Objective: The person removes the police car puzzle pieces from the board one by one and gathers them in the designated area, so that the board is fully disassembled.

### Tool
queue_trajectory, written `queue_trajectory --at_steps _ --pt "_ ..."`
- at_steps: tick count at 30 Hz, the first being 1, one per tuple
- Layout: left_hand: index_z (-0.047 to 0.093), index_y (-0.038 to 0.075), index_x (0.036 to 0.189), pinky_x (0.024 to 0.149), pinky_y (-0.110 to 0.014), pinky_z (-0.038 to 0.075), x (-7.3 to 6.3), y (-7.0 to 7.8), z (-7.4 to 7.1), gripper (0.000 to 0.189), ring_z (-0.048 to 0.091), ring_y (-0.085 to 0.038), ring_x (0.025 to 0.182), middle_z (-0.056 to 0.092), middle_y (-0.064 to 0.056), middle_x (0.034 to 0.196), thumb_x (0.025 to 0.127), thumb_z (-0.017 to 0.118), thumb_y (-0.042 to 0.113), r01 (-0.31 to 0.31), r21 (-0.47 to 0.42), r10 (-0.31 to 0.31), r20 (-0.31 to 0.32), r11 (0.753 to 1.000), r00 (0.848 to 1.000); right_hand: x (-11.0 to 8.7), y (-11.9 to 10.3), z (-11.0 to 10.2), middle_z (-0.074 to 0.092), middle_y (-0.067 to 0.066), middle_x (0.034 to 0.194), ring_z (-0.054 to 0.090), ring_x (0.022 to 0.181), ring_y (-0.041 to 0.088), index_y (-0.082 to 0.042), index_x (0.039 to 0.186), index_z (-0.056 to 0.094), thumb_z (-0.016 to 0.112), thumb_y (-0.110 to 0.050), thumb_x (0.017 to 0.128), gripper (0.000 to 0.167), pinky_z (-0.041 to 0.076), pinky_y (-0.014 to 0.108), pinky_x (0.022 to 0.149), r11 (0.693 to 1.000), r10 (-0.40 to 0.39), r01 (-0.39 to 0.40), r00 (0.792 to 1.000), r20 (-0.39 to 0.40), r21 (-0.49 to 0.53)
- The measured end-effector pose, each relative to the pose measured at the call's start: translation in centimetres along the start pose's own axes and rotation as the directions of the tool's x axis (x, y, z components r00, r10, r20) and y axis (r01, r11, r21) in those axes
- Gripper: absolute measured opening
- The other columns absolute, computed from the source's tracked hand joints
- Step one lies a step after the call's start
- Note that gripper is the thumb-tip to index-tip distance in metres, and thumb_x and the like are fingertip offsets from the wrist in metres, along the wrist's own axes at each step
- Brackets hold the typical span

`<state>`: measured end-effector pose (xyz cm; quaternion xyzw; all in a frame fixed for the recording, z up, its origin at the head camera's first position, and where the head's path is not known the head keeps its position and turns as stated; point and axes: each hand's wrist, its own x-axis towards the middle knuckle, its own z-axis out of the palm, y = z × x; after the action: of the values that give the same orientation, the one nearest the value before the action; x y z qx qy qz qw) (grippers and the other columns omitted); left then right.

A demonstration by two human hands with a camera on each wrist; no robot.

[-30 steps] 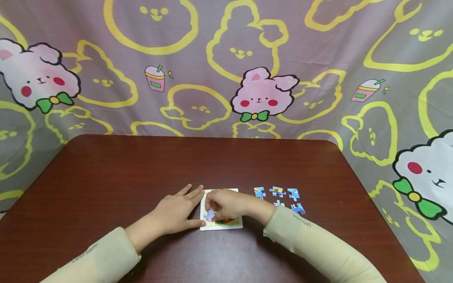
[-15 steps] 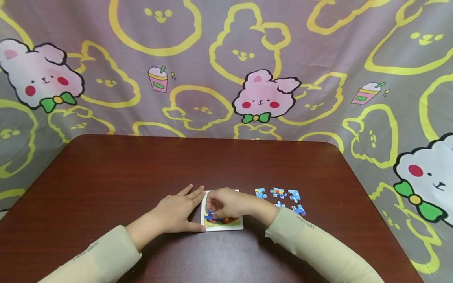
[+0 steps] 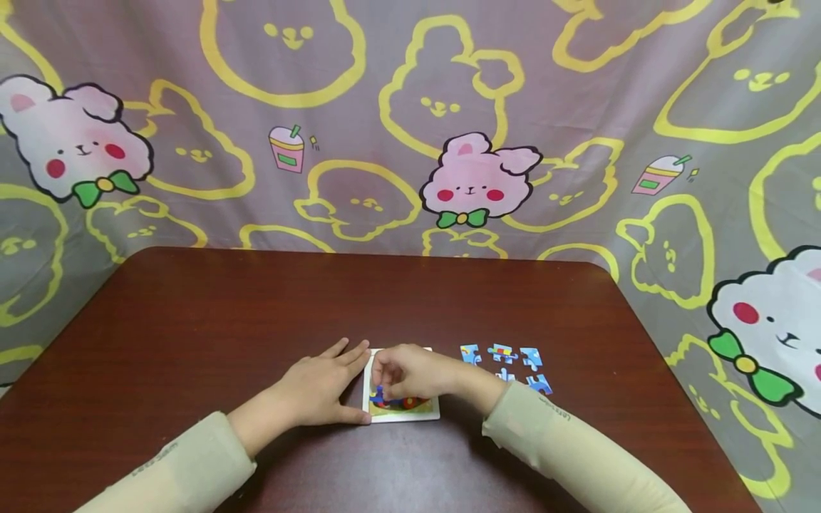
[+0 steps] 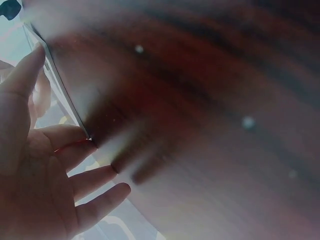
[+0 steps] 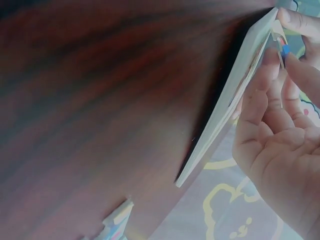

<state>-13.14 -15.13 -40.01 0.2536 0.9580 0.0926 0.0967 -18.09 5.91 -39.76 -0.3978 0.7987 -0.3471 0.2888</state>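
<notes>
A white-framed jigsaw puzzle board point(image 3: 404, 419) lies on the dark red-brown table, with part of a colourful picture along its lower side. My left hand point(image 3: 321, 388) rests at the board's left edge, fingers spread and thumb at the lower left corner. In the left wrist view, that thumb point(image 4: 30, 70) touches the frame. Over the board, my right hand point(image 3: 413, 372) pinches a blue puzzle piece point(image 3: 377, 394) at the lower left of the picture. The piece point(image 5: 285, 49) stands tilted between thumb and fingers in the right wrist view. My right hand hides much of the board's upper part.
Several loose blue puzzle pieces point(image 3: 503, 353) lie right of the board, partly behind the right wrist. The table point(image 3: 288, 299) reaches back to a patterned curtain point(image 3: 359, 199), which also hangs at both sides.
The piece in my right hand has turned from a pale, glinting tilt to showing its blue face at the picture's lower left. The left hand has stayed at the board's edge.
</notes>
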Motion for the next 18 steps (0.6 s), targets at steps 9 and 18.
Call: queue_trajectory --at_steps 9,18 --pt "0.044 0.007 0.149 0.093 -0.062 0.049 -0.06 0.07 -0.04 0.1 0.035 -0.039 0.146 0.039 -0.008 0.159 0.075 0.073 0.068 0.002 -0.007 -0.002 0.008 1.0 1.0 -0.04 0.29 0.05 0.068 0.006 0.079 0.057 0.066 0.001 -0.004 0.093 0.061 0.068 0.006 0.086 0.014 0.049 0.017 0.063 0.999 -0.007 0.008 1.0 -0.023 0.04" --pt "0.044 0.009 0.15 0.093 -0.062 0.049 0.15 0.06 0.2 0.1 0.035 -0.039 0.147 0.039 -0.007 0.159 0.075 0.072 0.069 0.006 -0.003 -0.006 0.006 1.0 1.0 -0.37 0.45 -0.45 0.069 0.01 0.078 0.059 0.066 0.001 0.0 0.094 0.06 0.067 0.007 0.086 0.013 0.052 0.018 0.067 0.994 -0.046 0.049 0.998 -0.034 0.096"
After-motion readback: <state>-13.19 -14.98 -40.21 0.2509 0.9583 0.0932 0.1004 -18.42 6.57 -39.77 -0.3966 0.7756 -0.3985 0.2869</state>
